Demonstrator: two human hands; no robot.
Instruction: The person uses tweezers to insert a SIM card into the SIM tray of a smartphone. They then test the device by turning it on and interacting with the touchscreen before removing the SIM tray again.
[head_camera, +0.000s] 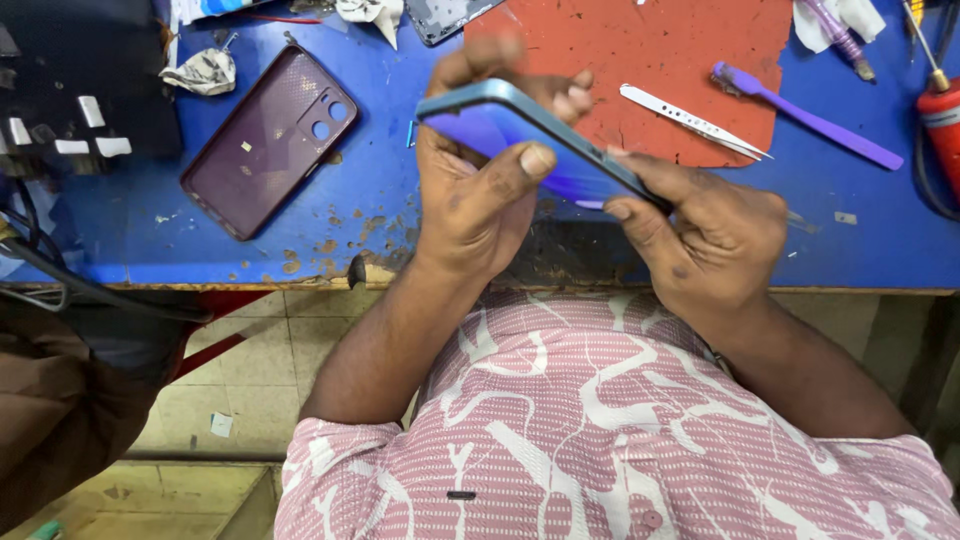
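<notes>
Blue phone (520, 140) is in both my hands, tilted above the bench edge. My left hand (475, 195) is closed around its upper end, thumb pressing on the back and fingers wrapped behind. My right hand (715, 235) pinches the lower end, fingertips on the edge. Beyond my right hand lie tweezers (690, 120) on a red mat (650, 50) and a purple tool (805, 115). Left of my left hand lies a purple cover (270, 140) on the blue bench (150, 230).
</notes>
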